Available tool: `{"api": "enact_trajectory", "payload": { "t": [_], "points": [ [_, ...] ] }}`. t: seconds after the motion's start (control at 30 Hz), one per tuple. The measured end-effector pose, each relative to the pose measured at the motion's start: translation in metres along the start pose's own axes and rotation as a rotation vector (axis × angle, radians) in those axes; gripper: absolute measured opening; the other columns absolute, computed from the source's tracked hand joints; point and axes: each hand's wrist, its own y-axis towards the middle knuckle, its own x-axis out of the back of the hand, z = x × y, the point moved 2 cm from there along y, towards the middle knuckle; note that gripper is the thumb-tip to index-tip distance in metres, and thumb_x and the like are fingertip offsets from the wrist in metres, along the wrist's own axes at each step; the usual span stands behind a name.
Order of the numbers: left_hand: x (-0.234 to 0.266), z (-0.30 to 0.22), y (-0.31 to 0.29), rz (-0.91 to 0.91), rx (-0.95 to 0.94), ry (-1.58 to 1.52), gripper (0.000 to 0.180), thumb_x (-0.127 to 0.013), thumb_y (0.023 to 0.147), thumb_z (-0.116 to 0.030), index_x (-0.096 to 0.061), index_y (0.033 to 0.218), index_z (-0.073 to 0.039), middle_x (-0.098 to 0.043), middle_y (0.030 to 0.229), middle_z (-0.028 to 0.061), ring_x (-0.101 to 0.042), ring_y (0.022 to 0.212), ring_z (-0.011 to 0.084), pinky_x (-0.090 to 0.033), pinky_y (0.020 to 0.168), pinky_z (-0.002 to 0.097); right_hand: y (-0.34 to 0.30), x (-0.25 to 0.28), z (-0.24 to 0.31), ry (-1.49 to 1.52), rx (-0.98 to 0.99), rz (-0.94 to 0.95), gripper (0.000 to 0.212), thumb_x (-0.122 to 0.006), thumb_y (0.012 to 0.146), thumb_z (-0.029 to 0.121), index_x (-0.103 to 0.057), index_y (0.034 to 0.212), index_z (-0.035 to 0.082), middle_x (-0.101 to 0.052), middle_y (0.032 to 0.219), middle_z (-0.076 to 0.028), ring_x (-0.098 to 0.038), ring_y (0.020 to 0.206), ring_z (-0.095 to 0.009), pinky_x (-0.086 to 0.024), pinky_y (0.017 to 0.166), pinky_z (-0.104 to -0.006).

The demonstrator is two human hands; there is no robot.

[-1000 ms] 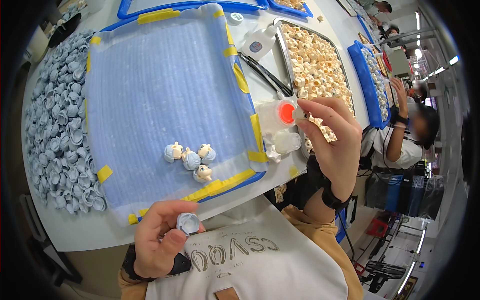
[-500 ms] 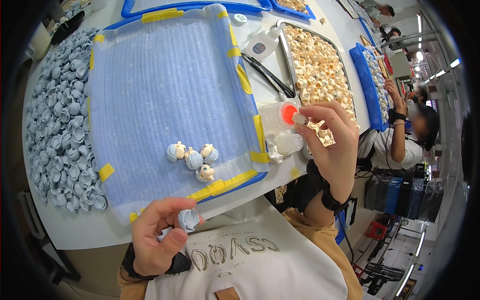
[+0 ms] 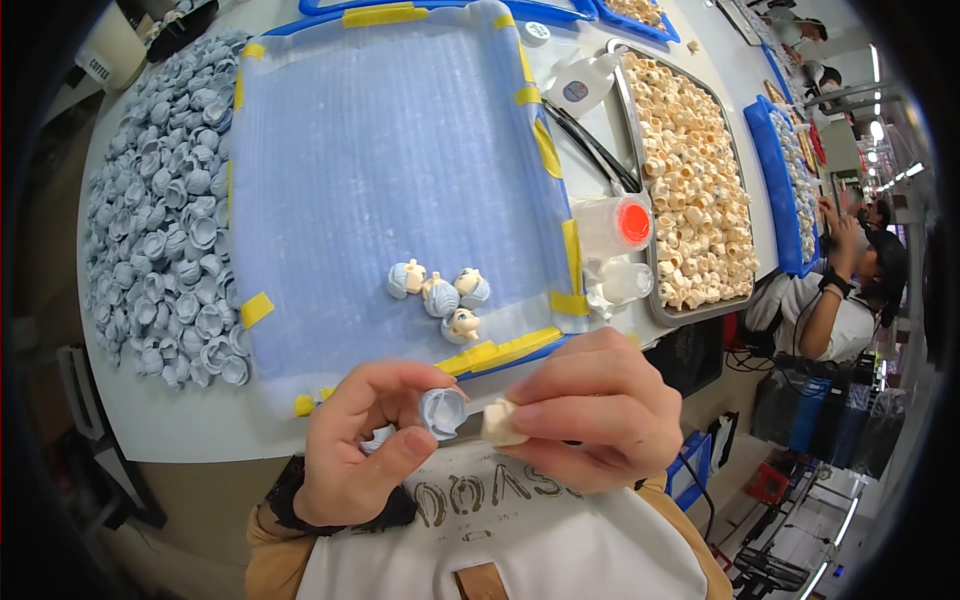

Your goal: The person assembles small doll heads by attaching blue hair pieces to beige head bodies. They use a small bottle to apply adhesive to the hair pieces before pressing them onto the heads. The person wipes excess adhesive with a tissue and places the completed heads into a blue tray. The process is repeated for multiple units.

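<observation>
Between the thumb and fingers of my left hand [image 3: 365, 440] is a pale blue hollow doll hair shell [image 3: 442, 412], its open side facing up. A second blue shell [image 3: 376, 439] is tucked in the same palm. My right hand [image 3: 600, 412] pinches a cream doll face piece [image 3: 500, 422] close beside the held shell; the two look slightly apart. Both hands are over my lap, in front of the near edge of a padded blue tray [image 3: 400, 150]. On the padding lie several small doll heads [image 3: 440, 295] with blue hair, grouped together.
Loose blue hair shells [image 3: 165, 230] are heaped on the left. At right stand a metal tray [image 3: 690, 180] of cream face pieces, a white squeeze bottle [image 3: 585, 85], black tweezers [image 3: 595, 150], and a clear cup [image 3: 610, 225] with red contents. A co-worker [image 3: 830, 290] sits far right.
My right hand has come from beside the red cup down and left, bringing the face piece next to the blue shell. My left hand keeps its shells. The view has shifted a little.
</observation>
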Motion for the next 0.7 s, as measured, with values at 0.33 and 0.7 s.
{"api": "enact_trajectory", "payload": {
  "t": [0.33, 0.7],
  "points": [
    [0.006, 0.002, -0.004, 0.045, 0.037, 0.077, 0.033, -0.059, 0.085, -0.014, -0.048, 0.111, 0.005, -0.055, 0.092, 0.0048, -0.052, 0.071, 0.0044, -0.041, 0.064, 0.0176, -0.003, -0.020, -0.001, -0.048, 0.103, 0.121, 0.030, -0.066, 0.062, 0.004, -0.061, 0.089, -0.005, -0.057, 0.081, -0.010, -0.053, 0.061, -0.018, -0.041, 0.050, -0.0274],
    [0.000, 0.004, -0.009, 0.106, 0.111, -0.073, 0.049, -0.053, 0.088, -0.009, -0.022, 0.125, 0.002, -0.060, 0.094, 0.0131, -0.056, 0.084, 0.0105, -0.045, 0.075, 0.0241, -0.012, -0.027, 0.005, -0.261, 0.133, 0.184, 0.036, -0.068, 0.060, 0.012, -0.060, 0.089, -0.008, -0.056, 0.086, -0.012, -0.052, 0.062, -0.019, -0.041, 0.052, -0.0284]
  ]
}}
